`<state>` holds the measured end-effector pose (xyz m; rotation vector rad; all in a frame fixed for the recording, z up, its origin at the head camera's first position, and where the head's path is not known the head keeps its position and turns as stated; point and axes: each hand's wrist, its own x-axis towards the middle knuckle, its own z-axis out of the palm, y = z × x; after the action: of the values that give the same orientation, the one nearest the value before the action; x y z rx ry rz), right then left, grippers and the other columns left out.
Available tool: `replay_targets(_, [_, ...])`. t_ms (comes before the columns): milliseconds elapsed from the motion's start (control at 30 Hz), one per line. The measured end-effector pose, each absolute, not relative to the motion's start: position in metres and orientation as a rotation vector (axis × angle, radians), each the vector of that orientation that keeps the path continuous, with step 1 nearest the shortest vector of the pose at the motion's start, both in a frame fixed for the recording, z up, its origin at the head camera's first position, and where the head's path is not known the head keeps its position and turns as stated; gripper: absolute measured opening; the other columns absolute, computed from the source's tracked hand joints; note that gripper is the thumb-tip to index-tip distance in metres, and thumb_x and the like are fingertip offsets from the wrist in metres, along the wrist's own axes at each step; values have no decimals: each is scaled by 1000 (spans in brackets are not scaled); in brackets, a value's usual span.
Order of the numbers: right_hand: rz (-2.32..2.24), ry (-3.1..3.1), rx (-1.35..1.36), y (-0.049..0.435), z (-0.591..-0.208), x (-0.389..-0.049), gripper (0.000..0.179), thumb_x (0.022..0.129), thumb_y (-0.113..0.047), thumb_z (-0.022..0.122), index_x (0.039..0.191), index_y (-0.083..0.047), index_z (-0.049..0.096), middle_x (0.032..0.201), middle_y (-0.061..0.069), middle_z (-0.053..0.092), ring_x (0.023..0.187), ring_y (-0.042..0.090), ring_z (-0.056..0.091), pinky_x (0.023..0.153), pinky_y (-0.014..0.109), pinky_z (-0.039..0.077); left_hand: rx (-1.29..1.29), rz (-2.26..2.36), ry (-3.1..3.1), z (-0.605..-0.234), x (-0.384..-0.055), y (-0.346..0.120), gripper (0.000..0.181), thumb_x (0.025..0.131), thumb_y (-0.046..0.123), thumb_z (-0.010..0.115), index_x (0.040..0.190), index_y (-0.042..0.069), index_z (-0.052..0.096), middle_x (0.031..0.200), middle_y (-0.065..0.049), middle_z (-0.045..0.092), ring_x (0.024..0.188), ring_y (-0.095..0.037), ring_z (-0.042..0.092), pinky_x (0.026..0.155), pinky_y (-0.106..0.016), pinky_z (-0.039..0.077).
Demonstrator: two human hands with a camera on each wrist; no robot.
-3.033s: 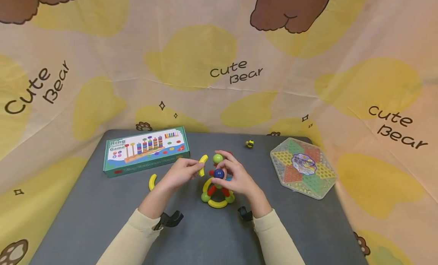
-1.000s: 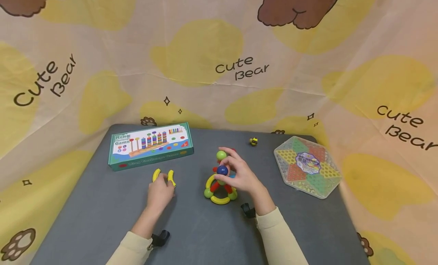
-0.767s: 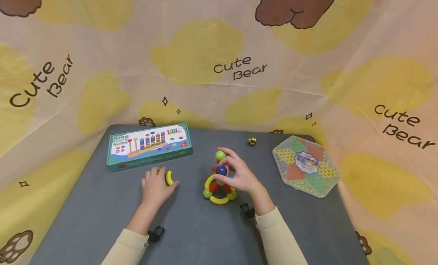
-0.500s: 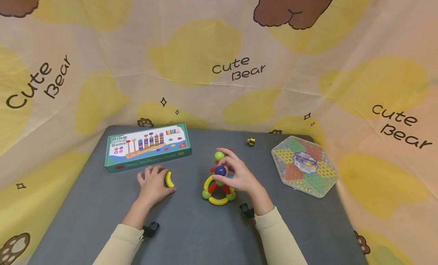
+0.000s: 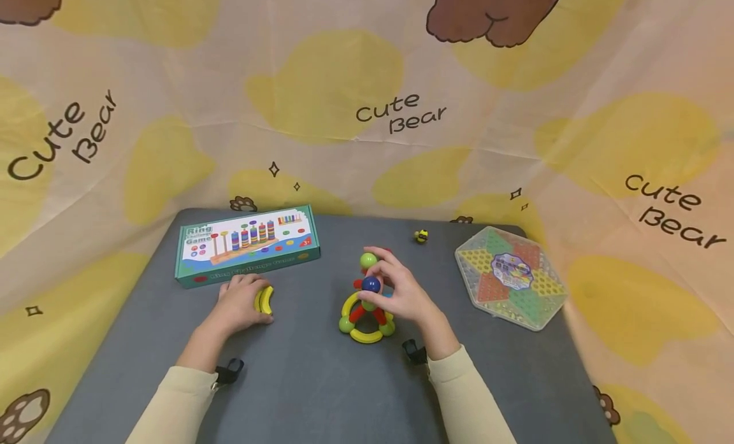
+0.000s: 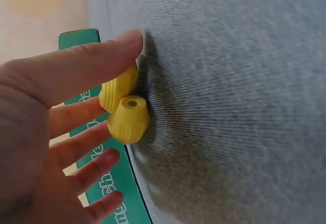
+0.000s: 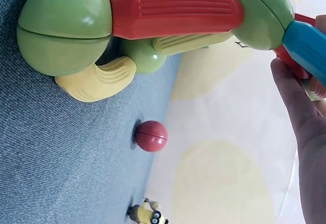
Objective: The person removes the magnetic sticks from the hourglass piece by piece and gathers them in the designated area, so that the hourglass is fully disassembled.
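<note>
My left hand (image 5: pixel 241 302) is low over the left of the table, thumb and fingers around two yellow curved magnetic rods (image 5: pixel 265 300). The rods lie side by side. In the left wrist view, the thumb covers part of one rod, while the other rod (image 6: pixel 128 120) shows its holed end. My right hand (image 5: pixel 401 291) grips the upper part of a magnetic ball-and-rod model (image 5: pixel 367 337). Its base has green balls and yellow curved rods, with red rods rising from it. A blue ball (image 5: pixel 371 284) shows by the thumb; a blue rod (image 7: pixel 308 46) is at the fingers.
A green ring game box (image 5: pixel 246 246) lies just behind my left hand. At the right is a hexagonal Chinese checkers set (image 5: pixel 512 278). A small yellow-and-black figurine (image 5: pixel 421 236) stands at the back, and a red ball (image 7: pixel 151 136) rests behind the model.
My left hand has carried a yellow curved rod from beside the model to the table at left, then moved left, bringing it against the other rod. My right hand stays on the model.
</note>
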<state>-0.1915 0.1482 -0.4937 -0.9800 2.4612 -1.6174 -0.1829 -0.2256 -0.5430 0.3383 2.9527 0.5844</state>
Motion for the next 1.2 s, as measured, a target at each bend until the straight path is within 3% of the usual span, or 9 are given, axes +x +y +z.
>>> replay_targets(133, [-1623, 2450, -975, 148, -493, -193, 22, 88, -18, 78, 100, -17, 60, 157, -1, 38, 122, 23, 59, 98, 44, 54, 315, 588, 2938, -545, -182, -227, 75, 67, 28, 93, 132, 5, 63, 138, -22, 56, 126, -45, 41, 95, -65, 31])
replay_targets(267, [-1630, 2442, -958, 147, -490, -192, 22, 87, -13, 78, 101, -13, 60, 157, 2, 39, 127, 27, 55, 100, 51, 52, 323, 624, 2967, -542, -179, -220, 81, 68, 29, 92, 137, 6, 58, 141, -22, 52, 129, -47, 38, 97, -68, 28])
replay_targets(367, [-1638, 2431, -963, 147, -489, -192, 23, 87, -10, 77, 101, -8, 60, 157, 8, 38, 128, 32, 55, 99, 55, 51, 404, 800, 3019, -530, -174, -195, 75, 73, 26, 90, 138, 7, 58, 139, -19, 54, 130, -44, 42, 102, -68, 31])
replay_targets(433, [-1636, 2433, -967, 148, -488, -191, 23, 87, -10, 77, 101, -8, 60, 157, 8, 39, 127, 33, 55, 99, 55, 52, 499, 998, 3035, -517, -169, -169, 63, 77, 21, 88, 134, 7, 62, 133, -14, 60, 125, -37, 50, 103, -62, 39])
replay_targets(567, [-1619, 2457, -983, 149, -487, -190, 22, 87, -12, 77, 100, -12, 60, 156, 5, 40, 127, 28, 55, 100, 50, 52, 718, 1322, 3026, -497, -160, -113, 39, 82, 15, 85, 118, 10, 73, 113, -3, 72, 105, -23, 65, 88, -47, 55])
replay_targets(700, [-1612, 2476, -993, 149, -487, -190, 23, 87, -9, 78, 100, -12, 59, 156, 5, 40, 130, 28, 54, 99, 49, 53, 813, 1422, 3033, -496, -160, -78, 30, 81, 14, 85, 110, 12, 76, 105, 1, 75, 98, -18, 67, 83, -40, 57])
replay_targets(933, [-1607, 2484, -974, 147, -490, -190, 24, 85, -1, 78, 101, 0, 60, 155, 19, 38, 131, 41, 52, 98, 58, 51, 831, 1471, 3024, -504, -164, -57, 25, 80, 11, 86, 104, 9, 77, 100, -2, 75, 95, -20, 67, 82, -38, 58])
replay_targets(1067, [-1598, 2487, -987, 148, -491, -191, 22, 88, -9, 78, 103, -4, 62, 156, 14, 39, 131, 37, 53, 98, 54, 52, 866, 1513, 3038, -508, -164, -56, 24, 80, 10, 86, 102, 8, 77, 98, -2, 74, 91, -19, 67, 79, -37, 58])
replay_targets(1200, [-1614, 2455, -1057, 151, -491, -192, 19, 100, -26, 64, 111, -11, 62, 157, 9, 39, 124, 29, 59, 98, 46, 54, 844, 1630, 2996, -513, -163, -56, 21, 82, 10, 84, 101, 8, 76, 95, -1, 73, 87, -15, 68, 78, -33, 59])
